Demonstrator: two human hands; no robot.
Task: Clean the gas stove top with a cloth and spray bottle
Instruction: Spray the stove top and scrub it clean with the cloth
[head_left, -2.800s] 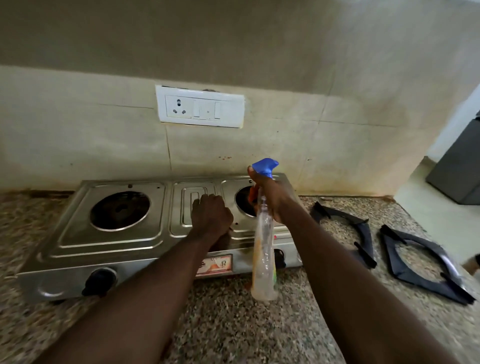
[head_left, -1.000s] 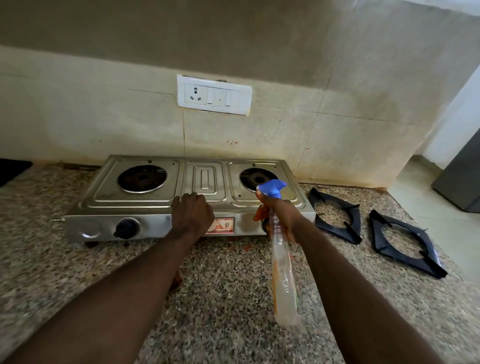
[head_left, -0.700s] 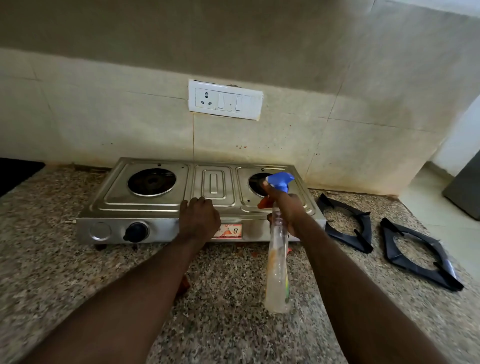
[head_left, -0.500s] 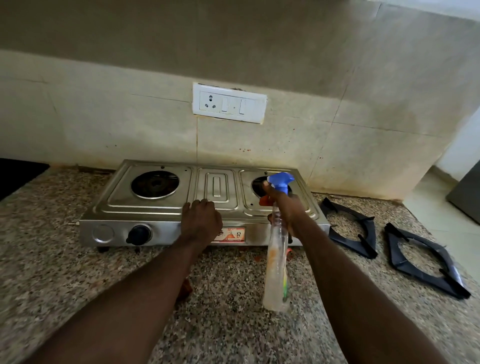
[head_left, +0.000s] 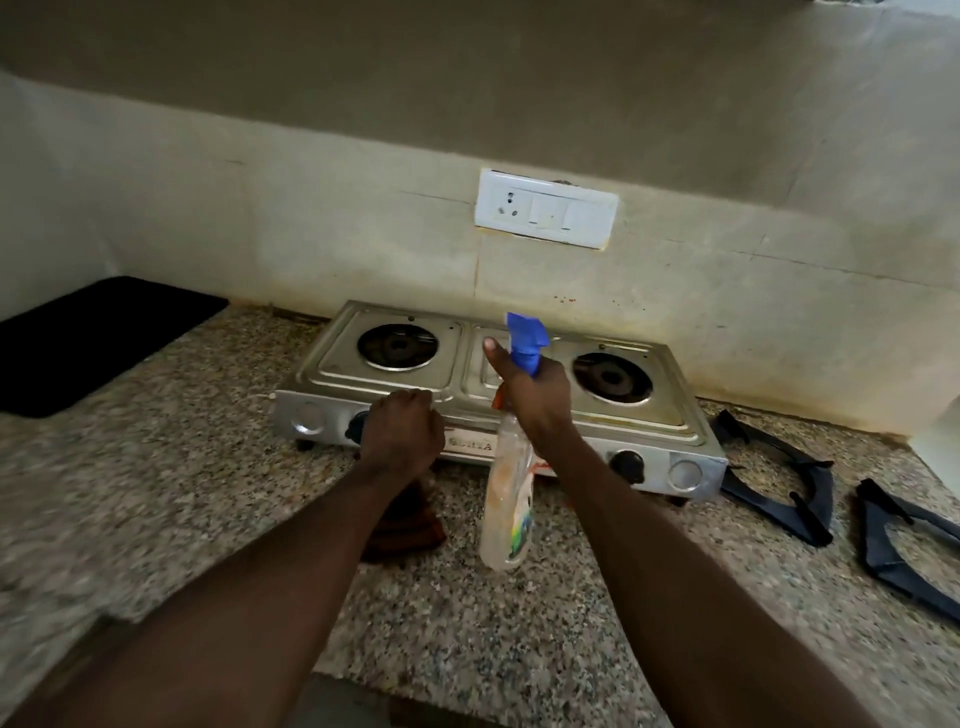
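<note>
Currently: spray bottle up in right hand, left hand at stove front

Right hand (head_left: 535, 400) is wrapped round the neck of the spray bottle (head_left: 511, 499). Thumb is up beside the blue nozzle head (head_left: 527, 338). Bottle hangs clear of the tabletop (head_left: 182, 467), body tilted down toward the person, in front of the middle of the gas stove (head_left: 644, 415). Nozzle sits over the stove's centre panel.

Left hand (head_left: 402, 431) has its fingers curled, knuckles at the stove's front edge, covering part of the left knob (head_left: 356, 428). A dark reddish cloth (head_left: 410, 519) shows right below that wrist, on or just above the tabletop. Cannot tell whether the left hand grips it or only rests there.

Stove stands against the wall with both burners bare: left burner (head_left: 397, 345), right burner (head_left: 612, 376). Right knob (head_left: 627, 464) is in view.

Two black pan supports (head_left: 779, 488) (head_left: 904, 551) lie flat on the tabletop, right of the stove. Black mat (head_left: 88, 338) at far left. White switch plate (head_left: 545, 215) on the wall above the stove.
</note>
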